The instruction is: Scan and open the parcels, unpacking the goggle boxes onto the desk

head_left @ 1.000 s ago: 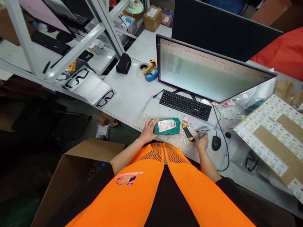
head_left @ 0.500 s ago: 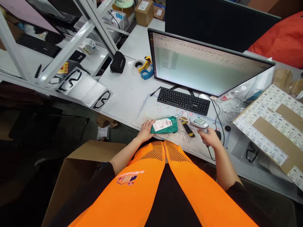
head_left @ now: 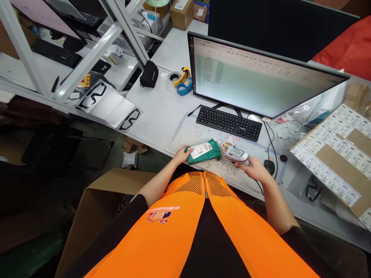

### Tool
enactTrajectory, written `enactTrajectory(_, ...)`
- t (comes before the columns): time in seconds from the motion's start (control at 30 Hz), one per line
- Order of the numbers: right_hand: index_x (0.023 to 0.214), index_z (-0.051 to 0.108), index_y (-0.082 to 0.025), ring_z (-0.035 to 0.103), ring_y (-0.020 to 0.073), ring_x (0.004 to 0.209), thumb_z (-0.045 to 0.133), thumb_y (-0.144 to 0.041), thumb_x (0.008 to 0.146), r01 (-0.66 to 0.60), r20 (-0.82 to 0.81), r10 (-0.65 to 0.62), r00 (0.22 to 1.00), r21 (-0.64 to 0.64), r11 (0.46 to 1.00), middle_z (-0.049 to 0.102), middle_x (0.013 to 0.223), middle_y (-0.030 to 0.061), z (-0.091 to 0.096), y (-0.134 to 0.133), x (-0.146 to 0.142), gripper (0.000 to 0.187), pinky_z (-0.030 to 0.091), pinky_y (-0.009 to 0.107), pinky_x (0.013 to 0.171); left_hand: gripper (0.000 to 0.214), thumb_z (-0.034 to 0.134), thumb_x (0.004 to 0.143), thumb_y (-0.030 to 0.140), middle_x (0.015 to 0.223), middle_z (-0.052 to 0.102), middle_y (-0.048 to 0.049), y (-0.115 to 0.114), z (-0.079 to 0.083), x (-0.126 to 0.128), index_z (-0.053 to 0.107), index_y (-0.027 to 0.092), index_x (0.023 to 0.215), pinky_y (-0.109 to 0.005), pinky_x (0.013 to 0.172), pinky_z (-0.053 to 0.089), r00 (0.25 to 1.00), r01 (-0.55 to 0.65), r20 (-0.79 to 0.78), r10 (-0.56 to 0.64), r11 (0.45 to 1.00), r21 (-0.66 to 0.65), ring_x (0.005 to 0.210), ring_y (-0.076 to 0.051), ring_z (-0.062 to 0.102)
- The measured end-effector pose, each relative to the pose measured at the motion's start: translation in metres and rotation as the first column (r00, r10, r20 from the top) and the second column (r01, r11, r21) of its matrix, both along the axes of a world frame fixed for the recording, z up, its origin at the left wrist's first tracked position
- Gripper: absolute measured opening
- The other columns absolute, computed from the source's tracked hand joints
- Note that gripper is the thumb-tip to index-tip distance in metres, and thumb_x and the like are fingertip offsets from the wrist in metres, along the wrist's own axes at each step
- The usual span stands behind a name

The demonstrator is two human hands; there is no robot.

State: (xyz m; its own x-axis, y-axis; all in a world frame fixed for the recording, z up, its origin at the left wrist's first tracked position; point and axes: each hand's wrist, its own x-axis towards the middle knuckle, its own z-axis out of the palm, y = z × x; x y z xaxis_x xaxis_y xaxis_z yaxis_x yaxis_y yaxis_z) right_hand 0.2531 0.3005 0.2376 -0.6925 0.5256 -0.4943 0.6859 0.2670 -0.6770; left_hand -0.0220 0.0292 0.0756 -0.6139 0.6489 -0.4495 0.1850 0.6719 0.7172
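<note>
— Just below the centre of the frame, what can you count?

— You have one green packet (head_left: 213,152) with one white label (head_left: 200,151), and one handheld scanner (head_left: 237,154). Higher up on the worktop (head_left: 158,119) sit one keyboard (head_left: 228,122) and one pen (head_left: 194,111); farther right, one mouse (head_left: 269,166).

— Where is the packet from your left grip (head_left: 181,155)?

— Directly right of it in the frame, against your fingers, and just left of the scanner without touching it.

— And how do your grips stand?

— Your left is pinching the packet's left end, thumb on top, the fingers beneath mostly hidden. Your right grip (head_left: 256,169) is curled closed around the scanner's handle.
</note>
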Motion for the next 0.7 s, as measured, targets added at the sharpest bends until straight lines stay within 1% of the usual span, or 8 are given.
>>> enactTrajectory(0.07,0.111,0.08,-0.013,0.069,0.023,0.078,0.073,-0.042,0.079,-0.08,0.015,0.081,0.997,-0.016,0.997,0.074,0.078,0.0042,0.0,-0.002,-0.002,0.043,0.055,0.03,0.071,0.048,0.065,0.1,0.049,0.132,0.077,-0.0162,0.007,0.002,-0.004,0.071,0.015,0.133,-0.04,0.105,0.058,1.0,0.027,0.005,-0.027,1.0,-0.005,0.12,-0.033,0.073)
enactTrajectory(0.13,0.112,0.079,-0.014,0.071,0.0263,0.086,0.072,-0.041,0.082,-0.139,0.018,0.139,0.99,-0.005,0.99,0.077,0.087,0.0061,0.001,-0.006,-0.005,0.041,0.056,0.033,0.077,0.046,0.069,0.096,0.045,0.129,0.078,-0.0156,0.011,0.003,-0.005,0.074,0.014,0.129,-0.04,0.102,0.059,0.999,0.04,-0.003,-0.04,0.999,-0.008,0.116,-0.033,0.074)
enactTrajectory(0.23,0.114,0.077,-0.018,0.073,0.0312,0.104,0.073,-0.037,0.085,-0.237,-0.008,0.237,0.971,0.029,0.971,0.081,0.106,0.0081,0.006,-0.018,-0.015,0.035,0.056,0.037,0.092,0.043,0.068,0.096,0.045,0.127,0.078,-0.016,0.01,0.006,-0.001,0.075,0.013,0.126,-0.042,0.104,0.058,0.999,0.042,-0.034,-0.043,0.999,-0.011,0.117,-0.034,0.073)
enactTrajectory(0.3,0.116,0.076,-0.019,0.073,0.0324,0.109,0.074,-0.037,0.088,-0.311,-0.003,0.312,0.95,0.056,0.949,0.081,0.112,0.0089,0.01,-0.028,-0.025,0.034,0.055,0.036,0.095,0.044,0.067,0.097,0.046,0.126,0.078,-0.0163,0.009,0.006,0.004,0.074,0.013,0.125,-0.043,0.104,0.057,0.998,0.044,-0.051,-0.045,0.999,-0.014,0.117,-0.035,0.073)
enactTrajectory(0.43,0.121,0.074,-0.017,0.074,0.0326,0.105,0.076,-0.042,0.092,-0.409,0.101,0.399,0.911,0.123,0.904,0.08,0.112,0.0126,0.011,-0.049,-0.054,0.038,0.053,0.033,0.09,0.048,0.065,0.099,0.049,0.128,0.077,-0.0168,0.008,0.005,0.01,0.073,0.013,0.129,-0.042,0.099,0.06,0.998,0.027,-0.056,-0.028,0.999,-0.027,0.115,-0.034,0.074)
enactTrajectory(0.53,0.118,0.072,-0.015,0.075,0.0332,0.104,0.073,-0.045,0.096,-0.473,0.199,0.441,0.875,0.164,0.866,0.079,0.113,0.0156,0.008,-0.062,-0.072,0.037,0.052,0.032,0.086,0.046,0.065,0.099,0.047,0.129,0.077,-0.0164,0.008,0.002,0.011,0.073,0.013,0.13,-0.042,0.102,0.059,0.997,0.024,-0.072,-0.026,0.999,-0.026,0.117,-0.034,0.073)
enactTrajectory(0.63,0.115,0.071,-0.015,0.075,0.0318,0.102,0.07,-0.046,0.098,-0.502,0.233,0.458,0.858,0.191,0.844,0.079,0.112,0.0157,0.002,-0.068,-0.079,0.036,0.051,0.031,0.083,0.044,0.065,0.099,0.046,0.129,0.077,-0.0153,0.007,-0.001,0.01,0.073,0.015,0.129,-0.043,0.108,0.056,0.995,0.033,-0.093,-0.034,0.999,-0.014,0.12,-0.033,0.072)
enactTrajectory(0.7,0.114,0.071,-0.017,0.075,0.0306,0.099,0.07,-0.049,0.097,-0.477,0.221,0.433,0.874,0.214,0.852,0.079,0.108,0.0142,-0.004,-0.066,-0.077,0.037,0.051,0.03,0.08,0.042,0.065,0.099,0.045,0.128,0.078,-0.0146,0.006,-0.001,0.01,0.074,0.016,0.128,-0.043,0.108,0.056,0.994,0.032,-0.102,-0.033,0.999,-0.007,0.119,-0.032,0.073)
